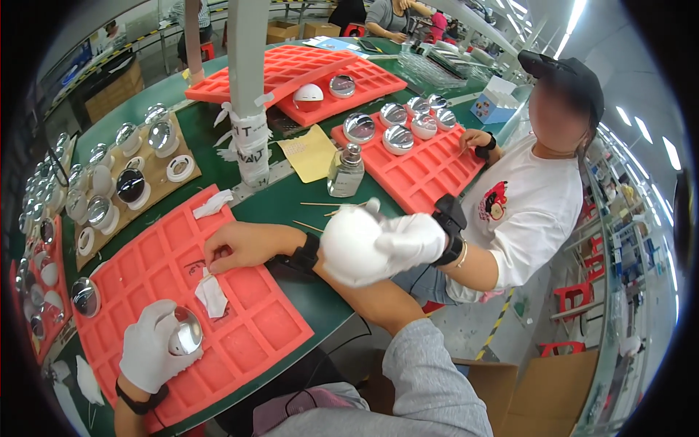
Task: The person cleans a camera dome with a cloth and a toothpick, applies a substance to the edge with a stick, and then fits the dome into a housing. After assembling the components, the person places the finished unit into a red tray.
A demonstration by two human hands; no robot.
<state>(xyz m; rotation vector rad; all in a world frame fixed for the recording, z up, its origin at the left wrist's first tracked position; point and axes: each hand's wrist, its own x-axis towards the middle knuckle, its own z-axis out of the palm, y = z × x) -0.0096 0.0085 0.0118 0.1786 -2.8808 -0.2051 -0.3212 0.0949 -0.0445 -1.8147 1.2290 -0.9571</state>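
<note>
My left hand, in a white glove, is closed round a shiny silver mirrored dome over the near part of a red compartment tray. My bare right hand reaches over the same tray with its fingers pinched together. They are on the upper end of a small white cloth, which lies across the tray's dividers. Another mirrored dome rests at the tray's left edge. A second crumpled white cloth lies on its far corner.
A person sits at right, with a white-gloved hand near my right forearm. A glass bottle, yellow paper and thin sticks stand or lie beyond. A wrapped post rises mid-table. Several domes sit on a cardboard sheet and another red tray.
</note>
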